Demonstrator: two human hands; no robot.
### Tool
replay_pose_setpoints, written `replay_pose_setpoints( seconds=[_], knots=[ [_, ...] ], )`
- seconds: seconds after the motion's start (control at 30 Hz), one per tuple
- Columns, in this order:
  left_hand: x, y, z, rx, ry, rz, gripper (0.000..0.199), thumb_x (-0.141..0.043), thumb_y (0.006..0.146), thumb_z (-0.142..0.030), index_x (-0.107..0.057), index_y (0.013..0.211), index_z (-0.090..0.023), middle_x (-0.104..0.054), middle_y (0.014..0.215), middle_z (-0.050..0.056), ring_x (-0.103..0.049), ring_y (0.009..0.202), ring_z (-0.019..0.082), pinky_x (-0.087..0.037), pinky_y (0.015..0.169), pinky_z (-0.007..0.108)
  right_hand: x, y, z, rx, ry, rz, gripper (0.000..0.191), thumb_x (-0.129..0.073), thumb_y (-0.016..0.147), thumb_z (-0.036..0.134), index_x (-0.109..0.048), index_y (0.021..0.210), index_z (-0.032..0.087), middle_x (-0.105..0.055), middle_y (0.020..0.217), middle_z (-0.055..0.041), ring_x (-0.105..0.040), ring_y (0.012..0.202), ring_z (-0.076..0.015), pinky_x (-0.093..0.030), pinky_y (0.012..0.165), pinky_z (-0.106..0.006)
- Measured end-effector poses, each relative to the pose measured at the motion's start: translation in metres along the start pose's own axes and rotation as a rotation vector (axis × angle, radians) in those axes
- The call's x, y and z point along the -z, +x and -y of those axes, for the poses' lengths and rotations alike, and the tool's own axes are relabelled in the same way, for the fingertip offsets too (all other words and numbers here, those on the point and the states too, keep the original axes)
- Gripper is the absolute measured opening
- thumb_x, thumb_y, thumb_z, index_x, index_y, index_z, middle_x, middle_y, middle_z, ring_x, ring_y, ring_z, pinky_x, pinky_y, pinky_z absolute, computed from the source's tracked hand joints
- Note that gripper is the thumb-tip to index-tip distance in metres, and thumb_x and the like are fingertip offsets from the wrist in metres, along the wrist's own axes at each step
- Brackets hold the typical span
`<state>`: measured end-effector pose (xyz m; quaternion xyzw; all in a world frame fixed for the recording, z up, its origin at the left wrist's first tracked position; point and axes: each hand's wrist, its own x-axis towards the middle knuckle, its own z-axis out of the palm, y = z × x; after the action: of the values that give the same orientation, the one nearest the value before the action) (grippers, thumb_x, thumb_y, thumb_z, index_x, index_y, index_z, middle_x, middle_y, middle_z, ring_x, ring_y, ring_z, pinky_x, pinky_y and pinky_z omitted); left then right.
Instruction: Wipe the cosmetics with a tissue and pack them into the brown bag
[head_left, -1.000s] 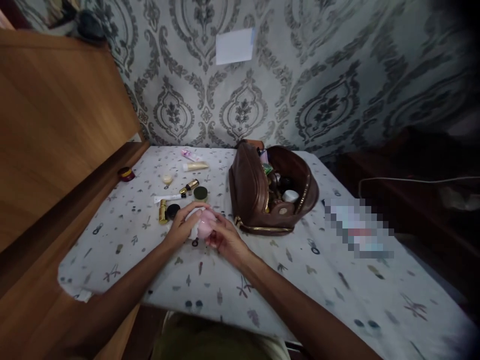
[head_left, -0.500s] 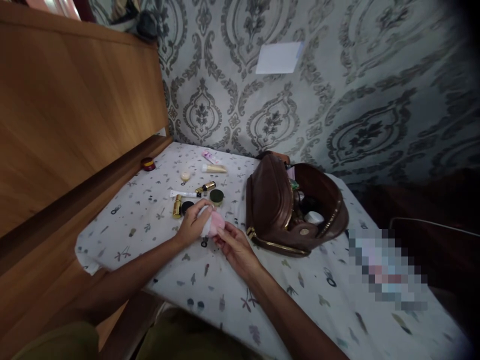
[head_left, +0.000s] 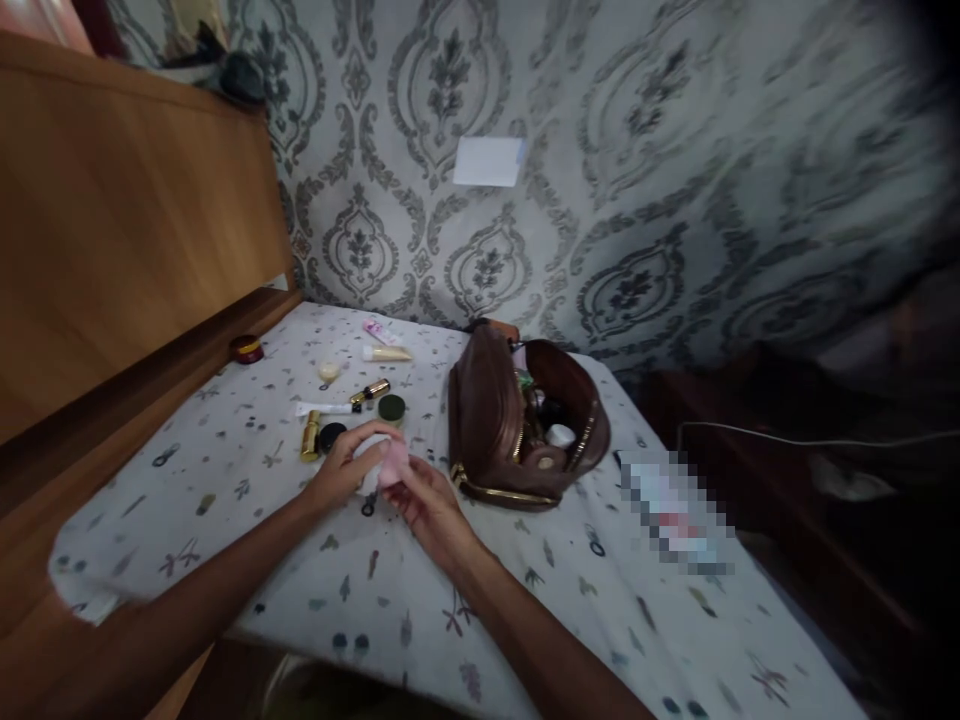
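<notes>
Both hands meet over the table around a small pink-and-white object; its exact kind is hard to make out. My left hand is closed on its white side, thumb on top. The fingertips of my right hand pinch the pink part from the right. Just beyond lie a dark-green-lidded jar and a round black-lidded item. A gold bottle, a slim white tube and a gold-and-black cosmetic tube are close by to the left.
An unzipped brown bag with several items inside stands right of my hands. Farther back lie a cream tube, a pink tube and a pale round item. A dark red jar sits by the wooden panel.
The view has swung to the right, so everything sits further left in it. My hands keep hold of the pink-and-white object, and its pink part appears at a slightly different angle.
</notes>
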<state>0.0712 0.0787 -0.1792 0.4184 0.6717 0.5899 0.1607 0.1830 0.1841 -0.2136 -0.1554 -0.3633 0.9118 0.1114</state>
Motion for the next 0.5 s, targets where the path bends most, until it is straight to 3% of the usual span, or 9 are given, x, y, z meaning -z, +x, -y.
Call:
replay_pose_setpoints(
  seconds=[0.13, 0.23, 0.37, 0.5],
  knots=[
    [-0.0059, -0.0048, 0.0012, -0.003, 0.114, -0.136, 0.030, -0.050, 0.087, -0.042, -0.066, 0.091, -0.017, -0.070, 0.090, 0.005, -0.062, 0.089, 0.022, -0.047, 0.085, 0.031, 0.0002, 0.0015, -0.0025, -0.012, -0.004, 0.002, 0.053, -0.094, 0.049, 0.027, -0.066, 0.092, 0.015, -0.073, 0.075, 0.0015, -0.067, 0.065, -0.0080, -0.051, 0.068, -0.017],
    [-0.0081, -0.0064, 0.0027, 0.021, 0.108, -0.193, 0.031, -0.049, 0.087, -0.045, -0.065, 0.086, -0.018, -0.068, 0.086, 0.004, -0.061, 0.084, 0.021, -0.047, 0.077, 0.028, 0.0011, 0.0011, -0.0005, -0.034, -0.035, 0.021, 0.052, -0.094, 0.049, 0.030, -0.066, 0.089, 0.012, -0.072, 0.072, -0.0010, -0.065, 0.057, -0.0090, -0.047, 0.056, -0.018],
    [-0.0070, -0.0035, 0.0023, 0.147, -0.001, -0.257, 0.032, -0.055, 0.082, -0.051, -0.060, 0.076, -0.019, -0.061, 0.068, -0.001, -0.054, 0.059, 0.016, -0.042, 0.054, 0.023, 0.0035, -0.0004, 0.0035, -0.084, -0.092, 0.103, 0.053, -0.089, 0.056, 0.044, -0.065, 0.089, 0.011, -0.069, 0.065, -0.0008, -0.063, 0.049, -0.0101, -0.038, 0.044, -0.018],
    [-0.0062, -0.0009, -0.0013, 0.300, -0.145, -0.184, 0.038, -0.063, 0.074, -0.056, -0.062, 0.083, -0.019, -0.064, 0.071, -0.001, -0.052, 0.054, 0.014, -0.040, 0.048, 0.022, 0.0057, 0.0012, 0.0043, -0.073, -0.086, 0.155, 0.055, -0.085, 0.057, 0.053, -0.064, 0.085, 0.011, -0.066, 0.057, 0.0003, -0.062, 0.047, -0.0101, -0.037, 0.042, -0.018]
  ],
)
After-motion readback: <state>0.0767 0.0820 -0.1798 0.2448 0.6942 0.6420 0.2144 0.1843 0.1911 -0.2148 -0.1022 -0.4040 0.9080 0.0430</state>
